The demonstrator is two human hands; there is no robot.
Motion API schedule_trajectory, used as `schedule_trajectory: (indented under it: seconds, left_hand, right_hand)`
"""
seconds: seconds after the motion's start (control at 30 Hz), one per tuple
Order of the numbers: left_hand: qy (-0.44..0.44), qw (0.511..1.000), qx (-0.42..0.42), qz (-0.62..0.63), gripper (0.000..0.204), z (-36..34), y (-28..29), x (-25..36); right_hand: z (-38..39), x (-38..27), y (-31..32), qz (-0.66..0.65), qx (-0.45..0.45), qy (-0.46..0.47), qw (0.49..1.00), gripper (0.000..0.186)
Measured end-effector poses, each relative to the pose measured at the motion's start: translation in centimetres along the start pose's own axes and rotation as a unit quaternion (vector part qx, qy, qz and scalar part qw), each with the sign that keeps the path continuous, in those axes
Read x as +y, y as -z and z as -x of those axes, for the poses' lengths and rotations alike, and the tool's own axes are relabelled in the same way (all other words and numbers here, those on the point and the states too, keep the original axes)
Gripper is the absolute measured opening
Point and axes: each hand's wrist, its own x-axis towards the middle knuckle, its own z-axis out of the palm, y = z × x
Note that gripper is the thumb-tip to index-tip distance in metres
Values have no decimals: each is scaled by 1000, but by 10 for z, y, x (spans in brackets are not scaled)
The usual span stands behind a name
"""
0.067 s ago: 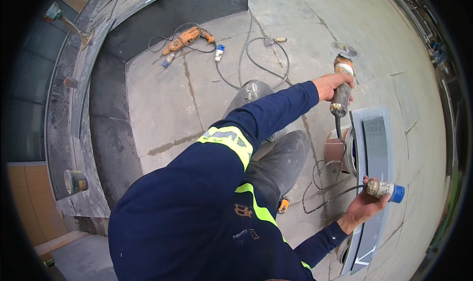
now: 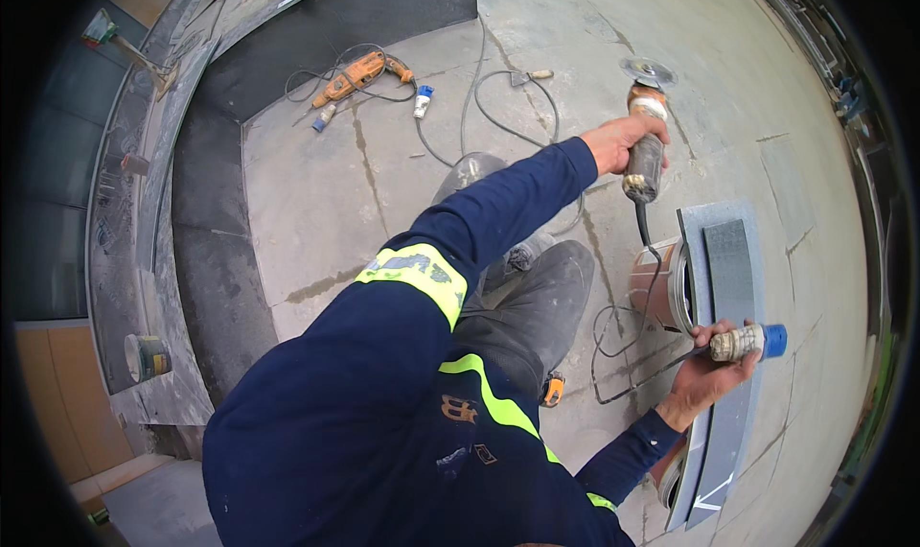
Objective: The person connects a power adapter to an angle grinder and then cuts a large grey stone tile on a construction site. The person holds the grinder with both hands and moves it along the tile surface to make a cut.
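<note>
Grinder [image 2: 644,168], far right, sits in the left fingers' [image 2: 644,128] grasp; right fingers [image 2: 711,333] grip a plug [image 2: 743,344], nearer. White marks [image 2: 711,496] cross the near end of slabs [image 2: 733,269] over buckets [image 2: 656,283]; drill [image 2: 350,77] far left.

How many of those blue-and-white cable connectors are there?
3: one blue-and-white cylindrical connector in the right grip; on the grey floor, a second right of the orange corded drill and a third just below it. Others may be hidden.
</note>
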Motion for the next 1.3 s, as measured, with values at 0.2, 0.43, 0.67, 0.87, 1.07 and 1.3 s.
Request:
schedule_trajectory:
  seconds: [0.2, 0.43, 0.67, 0.87, 1.07, 1.3]
  left_hand:
    - [-197, 970, 114, -90, 51, 184, 88, 131]
    - [-318, 935, 141, 70, 49, 322, 179, 193]
    - [-354, 909, 205, 79, 51, 385, 271, 210]
    - [-396, 864, 283, 126, 46, 409, 333, 242]
    - [-430, 787, 421, 135, 44, 398, 400, 291]
    - [-397, 768, 471, 177, 44, 381, 435, 314]
  right_hand:
    - [-58, 90, -88, 7, -117, -205, 972, 50]
    - [-76, 262, -184, 106, -196, -404, 887, 28]
    - [-97, 442, -284, 162, -276, -422, 848, 26]
    - [-214, 645, -351, 154, -86, -398, 900, 23]
    - [-292, 786, -376, 103, 130, -394, 904, 29]
    - [-332, 842, -374, 165, 181, -362, 900, 22]
